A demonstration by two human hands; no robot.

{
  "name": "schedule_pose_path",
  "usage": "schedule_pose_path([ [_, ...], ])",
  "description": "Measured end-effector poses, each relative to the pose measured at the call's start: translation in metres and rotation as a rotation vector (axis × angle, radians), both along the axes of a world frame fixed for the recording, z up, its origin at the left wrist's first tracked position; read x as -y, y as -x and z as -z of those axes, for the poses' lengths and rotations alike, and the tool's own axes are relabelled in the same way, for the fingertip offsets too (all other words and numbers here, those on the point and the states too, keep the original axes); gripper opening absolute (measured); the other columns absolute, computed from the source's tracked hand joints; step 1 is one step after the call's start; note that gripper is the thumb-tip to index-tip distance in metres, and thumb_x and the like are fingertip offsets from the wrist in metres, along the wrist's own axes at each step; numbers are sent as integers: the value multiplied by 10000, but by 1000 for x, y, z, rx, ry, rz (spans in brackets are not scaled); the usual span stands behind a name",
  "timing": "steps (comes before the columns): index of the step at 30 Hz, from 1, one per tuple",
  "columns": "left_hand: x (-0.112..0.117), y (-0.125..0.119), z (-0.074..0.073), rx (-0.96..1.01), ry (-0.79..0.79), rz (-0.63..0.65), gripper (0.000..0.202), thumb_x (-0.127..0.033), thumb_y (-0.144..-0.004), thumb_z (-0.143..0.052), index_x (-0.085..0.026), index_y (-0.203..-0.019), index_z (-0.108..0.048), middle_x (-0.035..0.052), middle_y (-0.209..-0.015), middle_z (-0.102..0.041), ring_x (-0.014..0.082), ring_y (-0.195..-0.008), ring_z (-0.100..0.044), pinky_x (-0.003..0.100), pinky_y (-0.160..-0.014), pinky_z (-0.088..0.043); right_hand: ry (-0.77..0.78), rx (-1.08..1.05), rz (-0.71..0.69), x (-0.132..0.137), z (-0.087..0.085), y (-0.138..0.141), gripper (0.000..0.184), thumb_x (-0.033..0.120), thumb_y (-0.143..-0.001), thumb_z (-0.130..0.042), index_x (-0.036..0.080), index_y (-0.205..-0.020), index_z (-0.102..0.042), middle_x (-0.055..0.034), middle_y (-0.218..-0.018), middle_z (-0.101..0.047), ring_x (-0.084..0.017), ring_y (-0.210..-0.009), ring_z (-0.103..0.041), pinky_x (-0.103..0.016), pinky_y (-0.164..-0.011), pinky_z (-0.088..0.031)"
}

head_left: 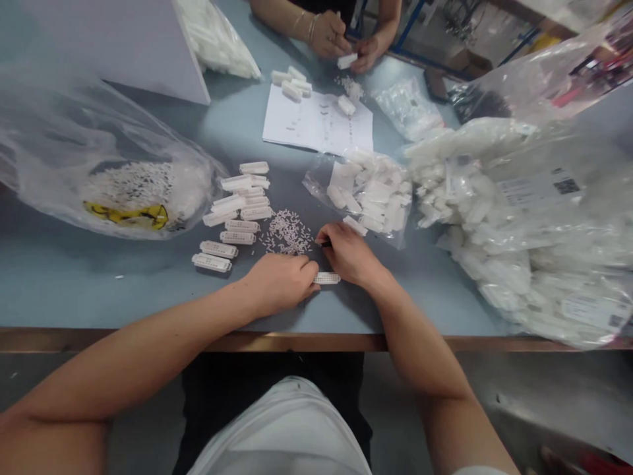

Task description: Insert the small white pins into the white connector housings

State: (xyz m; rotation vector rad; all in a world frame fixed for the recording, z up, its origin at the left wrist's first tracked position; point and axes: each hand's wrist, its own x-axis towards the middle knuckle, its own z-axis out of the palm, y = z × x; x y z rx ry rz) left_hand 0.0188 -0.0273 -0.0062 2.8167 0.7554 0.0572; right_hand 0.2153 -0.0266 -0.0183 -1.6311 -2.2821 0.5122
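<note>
left hand [284, 280] curled, fingertips pinching white connector block [327, 278], which lies flat on grey table [74, 277] near front edge | right hand [349, 254] just beside block, fingers bent at edge of loose pin pile [287, 232], grasp unclear | similar blocks [237, 204] heaped left of pile | co-worker's hands [346, 43] at far side

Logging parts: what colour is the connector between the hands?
White; the head view shows the connector between the left hand and right hand.
</note>
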Motion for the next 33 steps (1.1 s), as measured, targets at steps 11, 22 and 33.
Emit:
schedule_pose_path([
  [11,-5,5,1,4,-21,-90,269,-386,-941,-463,-159,-923,-606,66,-841,-662,208,-744,-649,279,-544,-411,17,-282,41,9,-15,-10,152,209,-907,-496,203,-959,-638,-56,-944,-688,-186,-888,-618,-298,-793,-446],
  [22,-8,5,1,28,-44,-140,271,-397,-919,-504,-157,-932,-629,72,-822,-668,219,-714,-656,287,-533,-412,157,-420,63,21,-27,-17,131,155,-841,-587,207,-912,-683,-4,-865,-705,-139,-782,-631,-253,-732,-453],
  [33,-7,5,-1,47,-49,-108,262,-390,-922,-506,-154,-899,-617,57,-787,-652,206,-677,-638,277,-496,-374,234,-480,-8,19,-17,-16,148,105,-770,-644,213,-832,-724,-8,-852,-641,-123,-751,-611,-249,-702,-462],
])
